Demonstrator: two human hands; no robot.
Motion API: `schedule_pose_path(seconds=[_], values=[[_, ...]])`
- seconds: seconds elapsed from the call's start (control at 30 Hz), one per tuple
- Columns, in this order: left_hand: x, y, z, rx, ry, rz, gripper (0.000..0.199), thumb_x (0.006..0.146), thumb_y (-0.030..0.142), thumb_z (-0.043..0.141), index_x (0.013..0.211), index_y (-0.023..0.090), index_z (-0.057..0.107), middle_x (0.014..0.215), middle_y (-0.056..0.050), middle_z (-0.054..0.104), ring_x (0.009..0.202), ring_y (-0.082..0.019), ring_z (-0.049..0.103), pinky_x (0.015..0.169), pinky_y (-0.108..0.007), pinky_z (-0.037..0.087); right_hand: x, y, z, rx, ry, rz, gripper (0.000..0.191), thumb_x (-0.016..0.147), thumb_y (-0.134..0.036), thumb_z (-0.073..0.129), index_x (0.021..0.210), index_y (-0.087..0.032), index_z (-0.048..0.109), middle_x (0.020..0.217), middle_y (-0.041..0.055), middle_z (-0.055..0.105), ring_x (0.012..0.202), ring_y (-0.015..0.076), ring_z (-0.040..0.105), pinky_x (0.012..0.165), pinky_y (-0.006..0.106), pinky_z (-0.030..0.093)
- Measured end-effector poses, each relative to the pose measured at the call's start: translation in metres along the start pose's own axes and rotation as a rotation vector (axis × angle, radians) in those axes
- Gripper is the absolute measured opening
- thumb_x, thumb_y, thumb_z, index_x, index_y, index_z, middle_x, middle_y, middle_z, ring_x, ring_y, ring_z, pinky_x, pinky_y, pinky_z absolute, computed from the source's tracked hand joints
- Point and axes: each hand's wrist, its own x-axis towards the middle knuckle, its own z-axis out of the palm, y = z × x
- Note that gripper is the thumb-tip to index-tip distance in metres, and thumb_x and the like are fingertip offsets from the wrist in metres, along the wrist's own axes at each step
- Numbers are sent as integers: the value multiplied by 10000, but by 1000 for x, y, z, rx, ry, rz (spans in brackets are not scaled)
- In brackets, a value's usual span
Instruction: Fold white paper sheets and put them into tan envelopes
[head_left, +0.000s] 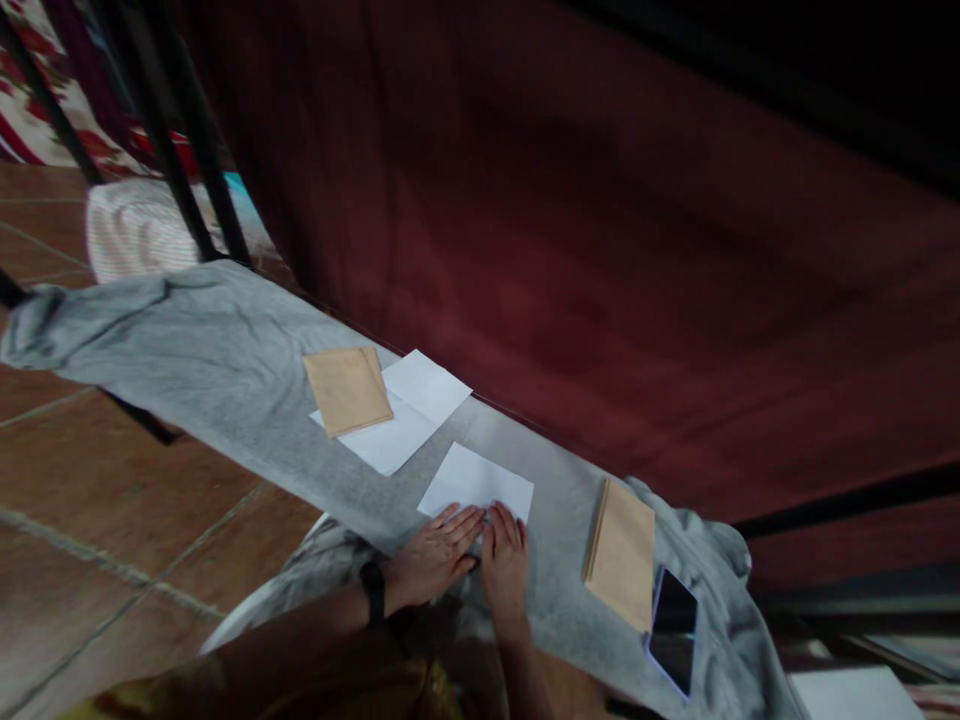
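A folded-looking sheet of white paper point(484, 475) lies on the grey cloth in front of me. My left hand point(439, 552), with a dark band on its wrist, rests flat across the paper's near edge, fingers stretched out. Close beside it, my right hand point(505, 555) presses its fingertips down on the same edge; its thumb is not clearly seen. The two hands' fingertips nearly meet. Farther left, another white sheet point(429, 385) with a crease across it lies spread out, partly beneath some brown paper envelopes point(346, 390).
A stack of brown envelopes point(621, 550) lies to the right, beside a phone point(673, 630) with a dark screen. Grey cloth point(225, 360) covers the narrow bench. A dark red curtain point(562, 250) hangs along its far side. Black metal bars point(176, 140) stand at the left.
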Motion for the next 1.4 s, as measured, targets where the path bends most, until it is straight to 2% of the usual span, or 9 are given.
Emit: schedule_pose_path(seconds=[0.1,0.23,0.47,0.6,0.8,0.97,1.07,1.17,1.4], values=[[-5,3,-2,-16,11,-22,573,989,373,501,1502,138,400,1478,-145,537,1410,-228,450,1223,-437,255,13,-9,2,-51,-115,-86,469,1010,-136,289,1375,-178,580,1461,121,558,1417,186,426,1196,480,250],[-10,2,-4,-37,15,-1,572,983,387,520,1497,158,413,1473,-131,546,1405,-231,459,1225,-441,252,39,-11,8,-87,-185,-19,496,1045,-214,232,1483,-165,460,1535,105,473,1440,163,389,1200,428,250],[-15,5,1,28,28,-42,528,1030,399,406,1507,172,411,1524,-118,490,1417,-228,446,1204,-428,286,63,4,17,-218,-193,35,511,1045,-252,266,1548,-201,343,1595,93,372,1465,199,341,1197,464,230],[3,0,9,99,60,-197,525,1030,373,360,1473,109,454,1514,-148,495,1413,-250,450,1174,-425,334,63,2,19,-278,-228,75,520,1048,-285,244,1560,-222,310,1629,83,296,1485,238,299,1199,523,190],[43,-29,20,153,57,-276,523,981,288,369,1473,146,474,1538,-115,474,1454,-239,386,1215,-462,249,65,0,21,-309,-296,128,517,1047,-287,233,1560,-255,298,1653,54,236,1505,249,253,1207,546,149],[55,-42,26,179,100,-279,528,974,282,391,1494,219,458,1552,-67,463,1471,-242,351,1226,-483,195,69,-1,25,-297,-276,203,513,1061,-321,186,1561,-266,284,1650,31,244,1508,235,249,1211,523,161],[53,-45,24,163,143,-293,487,1016,368,374,1482,266,475,1547,-35,473,1473,-228,345,1231,-468,191,69,-2,25,-284,-243,201,509,1059,-320,215,1554,-253,311,1641,41,266,1501,246,268,1215,521,157],[50,-46,21,156,160,-342,516,1018,465,386,1470,241,495,1554,-66,460,1478,-261,337,1226,-489,208,68,-3,24,-267,-206,189,507,1056,-316,240,1548,-235,333,1629,63,295,1489,250,294,1212,530,165],[50,-46,17,94,150,-355,567,1004,501,407,1478,200,483,1561,-113,441,1483,-313,322,1212,-537,228,59,1,25,-262,-103,188,507,1044,-314,291,1532,-212,386,1607,109,343,1472,284,325,1189,565,204]])
